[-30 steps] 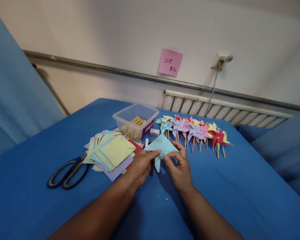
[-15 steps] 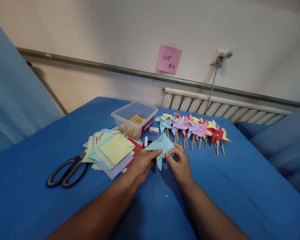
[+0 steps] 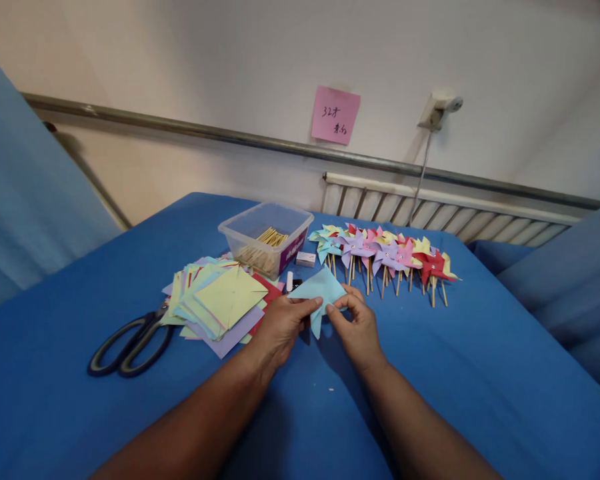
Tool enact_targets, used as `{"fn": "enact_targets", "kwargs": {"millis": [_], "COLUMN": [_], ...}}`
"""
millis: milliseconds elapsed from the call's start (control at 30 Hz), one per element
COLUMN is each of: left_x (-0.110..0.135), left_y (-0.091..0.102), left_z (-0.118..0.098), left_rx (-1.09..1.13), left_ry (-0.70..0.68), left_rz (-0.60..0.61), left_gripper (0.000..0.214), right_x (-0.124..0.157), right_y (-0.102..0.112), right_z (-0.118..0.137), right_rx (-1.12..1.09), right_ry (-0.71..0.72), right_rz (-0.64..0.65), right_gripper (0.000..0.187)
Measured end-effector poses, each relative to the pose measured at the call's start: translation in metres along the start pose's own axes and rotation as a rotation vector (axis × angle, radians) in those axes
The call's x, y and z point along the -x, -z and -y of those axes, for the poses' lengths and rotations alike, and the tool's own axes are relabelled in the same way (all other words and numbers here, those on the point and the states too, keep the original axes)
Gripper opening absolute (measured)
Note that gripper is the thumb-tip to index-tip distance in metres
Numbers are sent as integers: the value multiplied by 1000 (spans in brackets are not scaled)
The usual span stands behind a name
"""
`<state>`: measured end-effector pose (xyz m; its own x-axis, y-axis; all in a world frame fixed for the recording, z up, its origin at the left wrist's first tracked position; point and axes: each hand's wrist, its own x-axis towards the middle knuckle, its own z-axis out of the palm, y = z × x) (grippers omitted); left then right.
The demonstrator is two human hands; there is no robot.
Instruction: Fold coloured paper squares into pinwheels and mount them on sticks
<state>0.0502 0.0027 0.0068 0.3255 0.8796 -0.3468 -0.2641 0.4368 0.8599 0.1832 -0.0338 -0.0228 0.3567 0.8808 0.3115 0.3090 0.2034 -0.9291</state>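
Note:
A light blue paper square [image 3: 324, 285], cut and partly folded, is held above the table between my two hands. My left hand [image 3: 286, 323] pinches it near the middle, thumb on top. At its right side my right hand [image 3: 356, 325] grips a corner between thumb and fingers. One pointed flap hangs down between the thumbs. Left of my hands lies a pile of coloured paper squares [image 3: 233, 293], a pale yellow one with slits on top. Large black-handled scissors [image 3: 133, 343] are tucked partly under that pile.
Behind the pile stands a clear plastic box [image 3: 293, 230] with wooden sticks [image 3: 260, 250]. A small white box [image 3: 305, 259] sits beside it. Finished paper pinwheels [image 3: 387, 257] on sticks lie in rows at the back right. The blue-covered table [image 3: 430, 373] meets the wall, where a radiator [image 3: 375, 198] hangs.
The view has shifted slightly, so most things sit a little further left. Both hands keep their hold on the light blue paper, with hardly any finger movement.

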Motion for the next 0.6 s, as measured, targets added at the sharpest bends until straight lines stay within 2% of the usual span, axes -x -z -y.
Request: {"fn": "enact_targets", "kwargs": {"millis": [100, 600], "left_x": [1, -3], "left_y": [-1, 2], "left_z": [-1, 3], "left_rx": [-12, -78], "left_ry": [-5, -58], "left_rz": [-26, 0], "left_gripper": [23, 25], "right_x": [0, 0], "right_y": [0, -3], "right_z": [0, -3], "right_rx": [-22, -81], "right_ry": [1, -18], "right_rz": [-4, -17], "right_gripper": [11, 14]}}
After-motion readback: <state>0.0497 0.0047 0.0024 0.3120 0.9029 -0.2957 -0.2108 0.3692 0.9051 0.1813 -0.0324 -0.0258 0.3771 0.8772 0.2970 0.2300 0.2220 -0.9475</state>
